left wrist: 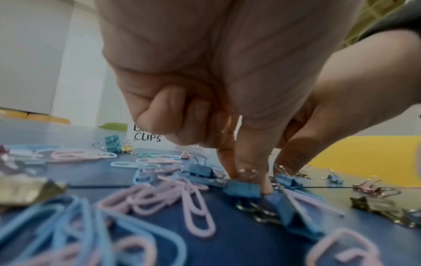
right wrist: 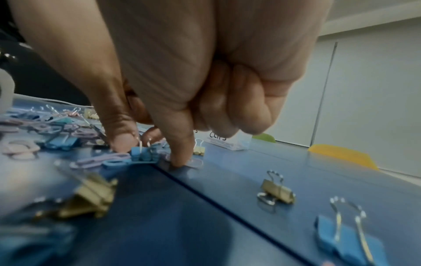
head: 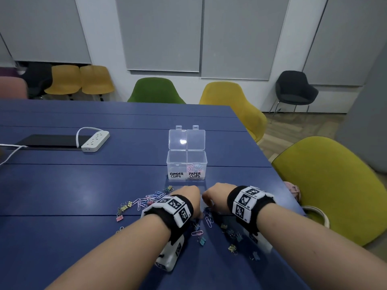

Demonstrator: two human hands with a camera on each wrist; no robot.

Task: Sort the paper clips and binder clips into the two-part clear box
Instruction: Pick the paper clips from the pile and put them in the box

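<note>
The clear two-part box (head: 187,157) stands open ahead of both hands. Its "PAPER CLIPS" half (head: 196,168) holds pastel paper clips, and I see nothing in the "BINDER CLIPS" half (head: 177,162). Paper clips (head: 146,200) and binder clips (head: 231,248) lie scattered on the blue table (head: 83,185). My left hand (left wrist: 276,180) reaches down with index finger and thumb; the index rests against the wire handle of a blue binder clip (left wrist: 242,189). My right hand (right wrist: 150,153) straddles that same blue binder clip (right wrist: 143,154). Its index fingertip (right wrist: 180,160) presses a pink paper clip (right wrist: 196,162); the other fingers are curled.
A white power strip (head: 95,141) and a black panel (head: 48,141) lie far left. The table's right edge runs close to my right forearm, with a yellow-green chair (head: 326,185) beyond it. Gold (right wrist: 276,192) and blue (right wrist: 348,239) binder clips lie near the right wrist.
</note>
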